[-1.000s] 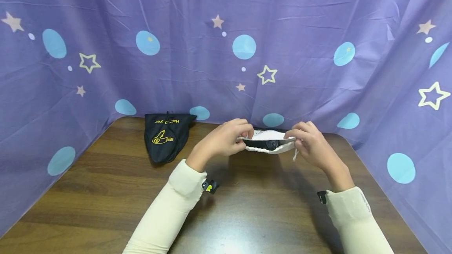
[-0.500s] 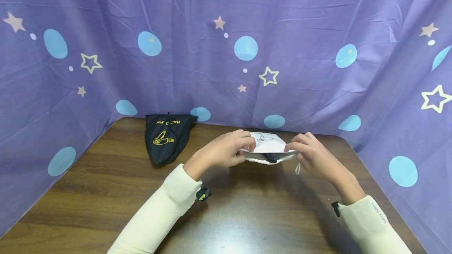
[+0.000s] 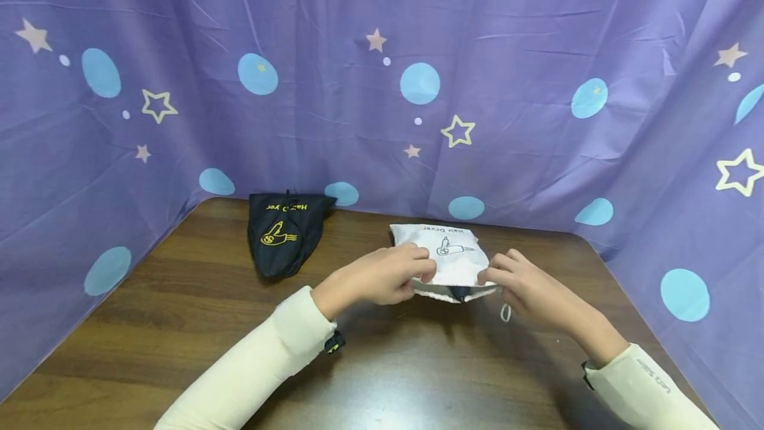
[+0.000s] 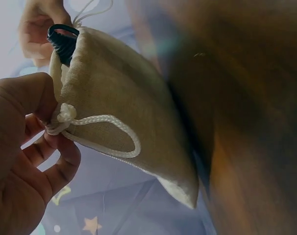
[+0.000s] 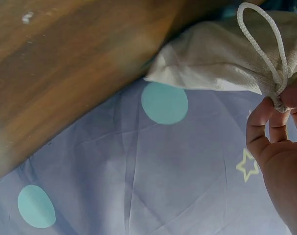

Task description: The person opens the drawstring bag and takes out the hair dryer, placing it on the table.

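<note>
A white drawstring bag (image 3: 456, 257) printed "Hair Dryer" lies at the table's back, its mouth facing the person. My left hand (image 3: 390, 274) pinches the left corner of the mouth, my right hand (image 3: 528, 287) the right corner. In the left wrist view, a dark ribbed cord end with a loop (image 4: 65, 46) pokes out of the mouth; whatever else is inside stays hidden. White drawstring loops hang at both corners, one drawstring loop (image 4: 124, 132) by the left fingers and another drawstring loop (image 5: 266, 41) by the right.
To the left, a black drawstring bag (image 3: 286, 234) with yellow "Hair Dryer" print lies near the table's back edge. A purple curtain (image 3: 334, 118) with stars and dots hangs behind and at both sides of the wooden table (image 3: 179, 324).
Both hands have drawn the white bag's mouth toward the person and lower, so its printed face now shows. The black bag has stayed in place.
</note>
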Demonstrator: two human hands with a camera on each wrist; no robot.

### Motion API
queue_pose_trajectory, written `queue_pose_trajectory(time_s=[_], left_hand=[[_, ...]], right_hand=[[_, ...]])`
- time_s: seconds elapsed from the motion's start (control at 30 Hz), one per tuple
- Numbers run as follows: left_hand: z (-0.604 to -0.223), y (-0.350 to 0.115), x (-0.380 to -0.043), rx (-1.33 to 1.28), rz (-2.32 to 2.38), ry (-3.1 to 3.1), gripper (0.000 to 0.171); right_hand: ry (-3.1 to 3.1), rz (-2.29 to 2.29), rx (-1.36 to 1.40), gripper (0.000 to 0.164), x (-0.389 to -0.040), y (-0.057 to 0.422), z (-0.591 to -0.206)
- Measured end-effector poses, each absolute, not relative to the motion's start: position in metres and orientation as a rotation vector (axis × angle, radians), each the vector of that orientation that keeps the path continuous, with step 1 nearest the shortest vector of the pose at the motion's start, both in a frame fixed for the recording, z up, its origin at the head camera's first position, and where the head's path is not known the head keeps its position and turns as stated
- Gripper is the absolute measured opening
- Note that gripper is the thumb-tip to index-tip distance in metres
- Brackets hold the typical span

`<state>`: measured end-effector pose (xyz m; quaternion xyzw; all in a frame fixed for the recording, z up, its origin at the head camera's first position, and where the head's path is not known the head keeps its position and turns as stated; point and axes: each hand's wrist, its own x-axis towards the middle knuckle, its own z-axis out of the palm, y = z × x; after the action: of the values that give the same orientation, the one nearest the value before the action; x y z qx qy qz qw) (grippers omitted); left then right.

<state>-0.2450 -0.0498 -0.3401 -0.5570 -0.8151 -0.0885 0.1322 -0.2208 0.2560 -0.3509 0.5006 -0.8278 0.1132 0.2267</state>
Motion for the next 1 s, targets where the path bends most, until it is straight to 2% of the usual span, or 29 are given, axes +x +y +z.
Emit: queue_pose_trajectory(time_s=[0.53, 0.83, 1.0], left_hand=[[-0.366, -0.028, -0.237, -1.661, -0.054, -2.498, 0.031], [-0.378, -0.018, -0.231, -1.59, 0.141, -2.664, 0.032], [-0.382, -0.016, -0.234, -1.6, 0.133, -2.65, 0.026]], right_hand=[[-2.428, 0.122, 1.374, 0.057, -0.215, 0.254, -0.382], [-2.48, -0.015, 1.359, 0.05, -0.212, 0.248, -0.389], [-2.463, -0.037, 1.356, 0.046, -0.211, 0.249, -0.391]])
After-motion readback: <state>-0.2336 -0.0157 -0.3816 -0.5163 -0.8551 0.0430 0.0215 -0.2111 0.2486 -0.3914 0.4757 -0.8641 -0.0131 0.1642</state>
